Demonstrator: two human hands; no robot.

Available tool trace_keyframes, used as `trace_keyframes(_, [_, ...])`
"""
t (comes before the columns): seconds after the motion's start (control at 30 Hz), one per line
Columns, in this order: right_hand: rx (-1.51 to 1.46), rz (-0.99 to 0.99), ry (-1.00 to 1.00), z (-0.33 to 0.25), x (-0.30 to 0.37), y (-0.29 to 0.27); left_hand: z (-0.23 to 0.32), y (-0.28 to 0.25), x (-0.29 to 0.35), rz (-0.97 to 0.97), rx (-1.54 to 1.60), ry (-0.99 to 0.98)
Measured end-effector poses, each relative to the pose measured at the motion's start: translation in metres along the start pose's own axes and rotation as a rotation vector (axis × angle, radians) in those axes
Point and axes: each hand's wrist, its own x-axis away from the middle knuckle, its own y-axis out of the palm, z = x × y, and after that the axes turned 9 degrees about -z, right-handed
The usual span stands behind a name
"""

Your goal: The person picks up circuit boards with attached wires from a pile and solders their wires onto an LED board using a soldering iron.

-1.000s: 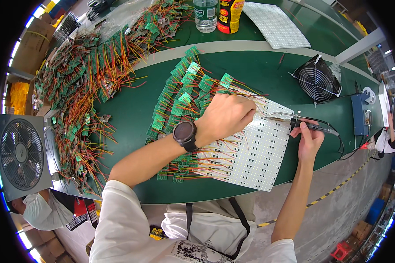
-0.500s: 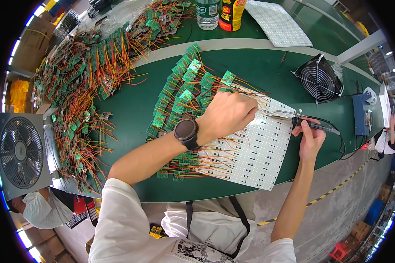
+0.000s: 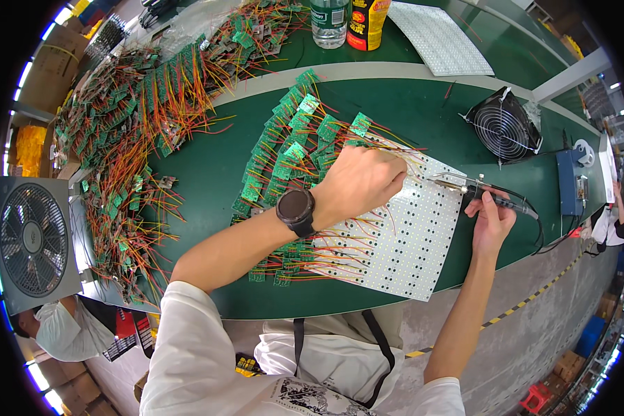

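Observation:
My right hand (image 3: 491, 220) grips a soldering iron (image 3: 492, 194) with a thin curved metal tube beside its tip. The tip hovers over the upper part of a white LED panel (image 3: 409, 243), a short way right of my left hand (image 3: 365, 177). That left hand is closed, knuckles up, above the panel's upper left edge; its fingertips and whatever they pinch are hidden. Small green circuit boards (image 3: 288, 163) lie in slanting rows under and left of it. Their red and yellow wires (image 3: 340, 256) reach onto the panel's left side.
A big heap of wired circuit boards (image 3: 118, 125) covers the table's left. At the right stand a black fan (image 3: 504, 126) and a blue soldering station (image 3: 570, 182). A bottle (image 3: 328, 24), a yellow-black container (image 3: 365, 26) and another panel (image 3: 440, 38) are at the back.
My right hand and the soldering iron have shifted slightly right, drawing the tip away from my left hand. The left hand has stayed in place.

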Motion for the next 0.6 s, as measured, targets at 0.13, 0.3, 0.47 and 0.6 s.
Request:
trace_keyframes(0.13, [-0.011,0.031,-0.003,0.000,0.002,0.002,-0.001,0.000,0.001,-0.002,0.002,-0.018])
trace_keyframes(0.3, [0.046,0.022,0.009,-0.003,0.002,0.005,-0.001,0.001,0.001,-0.018,0.004,-0.033])
trace_keyframes(0.47, [0.058,0.013,0.008,0.000,0.001,0.005,-0.001,-0.005,0.003,-0.067,-0.004,0.010])
trace_keyframes(0.6, [-0.023,0.054,0.003,-0.002,0.000,0.000,0.006,-0.023,-0.005,-0.161,-0.182,0.203])
